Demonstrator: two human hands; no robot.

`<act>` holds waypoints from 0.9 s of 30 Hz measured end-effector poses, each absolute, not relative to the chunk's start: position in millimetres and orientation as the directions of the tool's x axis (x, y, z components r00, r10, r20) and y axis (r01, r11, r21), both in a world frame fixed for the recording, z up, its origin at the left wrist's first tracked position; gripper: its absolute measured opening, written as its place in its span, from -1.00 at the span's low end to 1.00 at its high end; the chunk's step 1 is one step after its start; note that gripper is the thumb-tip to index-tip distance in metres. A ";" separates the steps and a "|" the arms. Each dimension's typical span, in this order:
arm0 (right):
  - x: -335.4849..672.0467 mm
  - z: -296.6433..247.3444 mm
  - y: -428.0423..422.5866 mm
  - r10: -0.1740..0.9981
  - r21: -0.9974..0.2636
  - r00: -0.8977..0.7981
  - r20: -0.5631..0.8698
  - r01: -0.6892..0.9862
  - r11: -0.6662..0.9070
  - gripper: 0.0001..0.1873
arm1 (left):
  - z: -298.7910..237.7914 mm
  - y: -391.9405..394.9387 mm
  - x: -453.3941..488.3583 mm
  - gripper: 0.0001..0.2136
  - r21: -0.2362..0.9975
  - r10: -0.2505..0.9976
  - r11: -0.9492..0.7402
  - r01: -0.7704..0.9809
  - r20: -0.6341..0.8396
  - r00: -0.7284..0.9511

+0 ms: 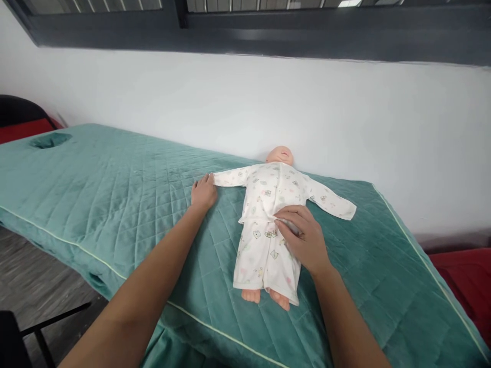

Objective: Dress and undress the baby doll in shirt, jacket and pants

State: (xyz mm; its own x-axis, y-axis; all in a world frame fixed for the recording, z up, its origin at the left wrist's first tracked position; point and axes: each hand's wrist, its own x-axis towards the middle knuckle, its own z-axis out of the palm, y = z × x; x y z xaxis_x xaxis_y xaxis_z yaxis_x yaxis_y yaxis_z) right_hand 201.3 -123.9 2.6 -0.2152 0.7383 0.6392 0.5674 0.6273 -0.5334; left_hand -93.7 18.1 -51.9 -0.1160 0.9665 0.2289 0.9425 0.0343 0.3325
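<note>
A baby doll (280, 154) lies on its back on the green quilted bed cover (146, 189), its head by the wall. It wears a white printed shirt (268, 191) with both sleeves spread out, and matching trousers (251, 255). My left hand (204, 193) is at the cuff of the sleeve on the left, fingers bent over its end; the thumb is hidden. Near the doll's waist, my right hand (305, 236) pinches the shirt's front hem between thumb and fingers. The doll's feet (251, 295) stick out of the trouser legs; its hands do not show.
Behind the bed stands a white wall (345, 112) under a dark window frame (268, 38). The bed has a face hole (50, 140) at the far left. Red furniture (464, 281) shows at the right edge, and a black chair part (15, 337) at the lower left.
</note>
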 end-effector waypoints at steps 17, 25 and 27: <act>275.1 -47.1 -86.5 0.692 -0.870 0.582 0.427 0.473 0.140 -0.62 | -48.7 -7.5 -105.9 -0.43 0.379 0.943 0.097 0.920 0.261 -0.207; 245.9 -57.7 -191.3 0.833 -0.746 0.349 0.430 0.657 0.109 -0.54 | -70.6 -143.8 -99.1 -0.60 0.421 0.905 -0.224 0.879 0.425 0.026; 236.5 -56.3 -237.3 0.845 -0.707 0.269 0.462 0.686 0.168 -0.58 | -84.7 -196.5 -114.6 -0.61 0.409 0.857 -0.344 0.845 0.505 0.104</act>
State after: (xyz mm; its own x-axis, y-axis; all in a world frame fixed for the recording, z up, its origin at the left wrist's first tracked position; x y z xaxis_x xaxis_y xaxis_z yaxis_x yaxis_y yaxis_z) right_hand 236.5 -237.3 -56.3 0.2687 0.8452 0.4619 0.6865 0.1684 -0.7074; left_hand -114.6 -196.5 -84.7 0.1042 0.8567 0.5052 0.8449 -0.3442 0.4094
